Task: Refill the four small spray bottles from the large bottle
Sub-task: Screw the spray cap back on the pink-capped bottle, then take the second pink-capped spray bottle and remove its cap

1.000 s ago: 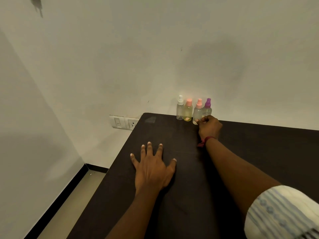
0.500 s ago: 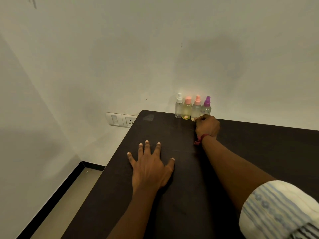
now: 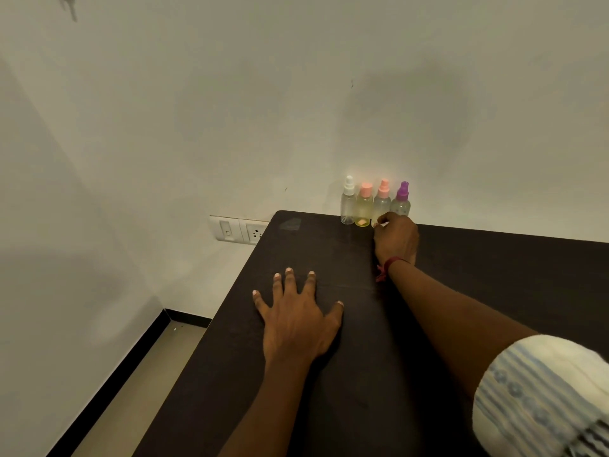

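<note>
Four small spray bottles stand in a row against the wall at the table's far edge: a white-topped clear one (image 3: 348, 206), a pink-capped one with yellow liquid (image 3: 364, 207), a pink-sprayer one (image 3: 382, 202) and a purple-topped one (image 3: 401, 202). My right hand (image 3: 395, 237) lies with curled fingers at the foot of the last two bottles; its fingertips pinch the base of the pink-sprayer bottle and hide the purple one's base. My left hand (image 3: 296, 318) rests flat on the dark table (image 3: 494, 275), fingers spread. No large bottle is in view.
A wall switch and socket plate (image 3: 240, 229) sits just left of the table's far left corner. The table's left edge drops to a beige floor (image 3: 138, 390) with a black skirting. White walls close in behind and to the left.
The bottles stay in their row. My right hand has slipped a little lower, so more of the two right-hand bottles shows. The left hand has not moved.
</note>
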